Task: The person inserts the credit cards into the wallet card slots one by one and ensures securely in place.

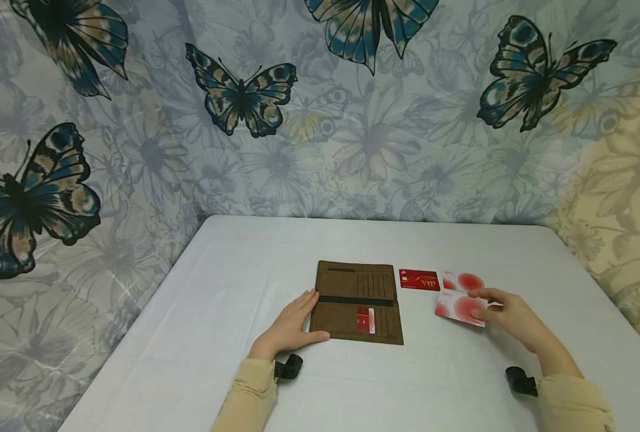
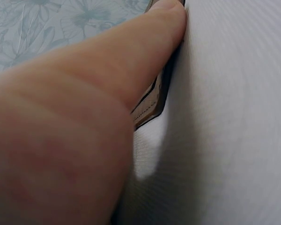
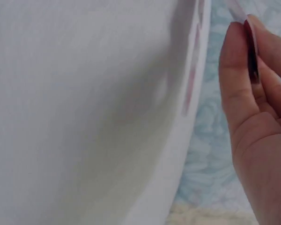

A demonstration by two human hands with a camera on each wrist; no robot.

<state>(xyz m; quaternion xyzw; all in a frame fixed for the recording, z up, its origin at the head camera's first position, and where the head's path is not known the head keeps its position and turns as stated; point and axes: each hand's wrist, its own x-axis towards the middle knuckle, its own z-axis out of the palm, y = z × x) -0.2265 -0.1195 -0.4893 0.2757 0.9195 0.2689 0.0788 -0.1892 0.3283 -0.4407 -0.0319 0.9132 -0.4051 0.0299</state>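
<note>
A brown wallet (image 1: 347, 328) lies unfolded on the table, with a dark band across its middle. One red-and-white card (image 1: 365, 320) sits in a slot of its nearer half. My left hand (image 1: 293, 327) rests at the wallet's left side, fingers extended along the edge and thumb on the near corner; the left wrist view shows the thumb (image 2: 145, 42) against that edge. Between thumb and fingers, my right hand (image 1: 506, 315) pinches a white card with pink circles (image 1: 457, 306), slightly raised from the table. In the right wrist view the pinched card (image 3: 251, 51) appears edge-on.
Right of the wallet lies a red VIP card (image 1: 419, 279). Beside it is another white card with red circles (image 1: 463, 279), partly behind the held one. A white cloth covers the table (image 1: 266, 246), whose far edge meets butterfly-patterned wall covering (image 1: 298, 180).
</note>
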